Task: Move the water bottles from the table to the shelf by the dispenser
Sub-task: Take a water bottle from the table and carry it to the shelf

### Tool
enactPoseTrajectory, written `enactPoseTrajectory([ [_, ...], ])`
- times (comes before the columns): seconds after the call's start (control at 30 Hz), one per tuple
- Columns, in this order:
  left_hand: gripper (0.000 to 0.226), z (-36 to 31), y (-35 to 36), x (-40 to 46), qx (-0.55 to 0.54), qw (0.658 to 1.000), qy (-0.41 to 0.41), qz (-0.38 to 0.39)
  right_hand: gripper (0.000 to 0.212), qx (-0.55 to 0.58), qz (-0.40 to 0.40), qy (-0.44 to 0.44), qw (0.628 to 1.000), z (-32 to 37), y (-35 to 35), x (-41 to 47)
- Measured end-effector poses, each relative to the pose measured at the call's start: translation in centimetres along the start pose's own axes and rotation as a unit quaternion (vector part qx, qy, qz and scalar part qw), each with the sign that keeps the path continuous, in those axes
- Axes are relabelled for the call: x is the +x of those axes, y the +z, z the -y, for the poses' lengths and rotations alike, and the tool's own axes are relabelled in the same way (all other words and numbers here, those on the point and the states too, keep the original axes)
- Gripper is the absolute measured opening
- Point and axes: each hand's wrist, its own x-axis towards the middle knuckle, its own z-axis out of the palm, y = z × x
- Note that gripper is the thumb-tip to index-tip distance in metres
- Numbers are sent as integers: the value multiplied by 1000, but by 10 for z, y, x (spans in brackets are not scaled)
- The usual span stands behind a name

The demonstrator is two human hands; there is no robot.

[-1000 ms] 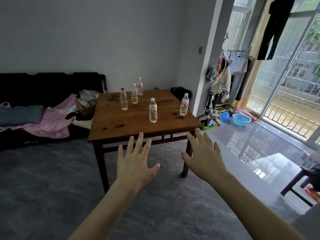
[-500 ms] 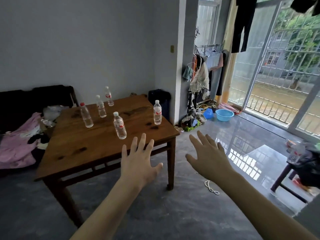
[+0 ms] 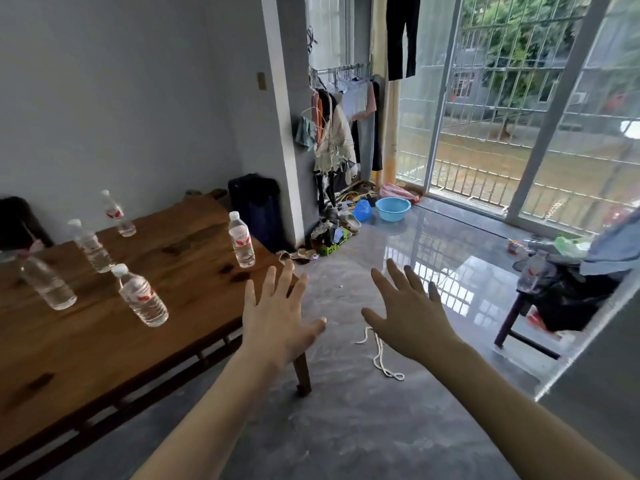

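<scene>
Wooden table carries five upright water bottles, spaced apart so each can be gripped alone. Left hand and right hand hover empty, fingers spread, ready to reach.

left hand: bare, no rings | right hand: bare | forearms unsleeved

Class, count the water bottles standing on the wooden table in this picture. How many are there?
5: right bottle near the edge, front bottle, left bottle, middle bottle, far bottle. More may sit beyond the left frame edge.
</scene>
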Motion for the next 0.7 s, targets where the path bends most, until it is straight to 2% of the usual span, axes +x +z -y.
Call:
enactPoseTrajectory([
  [0.33,89,-17,13,180,2,997,76,-27,73,-63,-17,47,997,-44,-6,157],
  [0.7,88,-55,33,334,-7,989,147,-13,71,-46,-27,121,991,-107,-1,266],
])
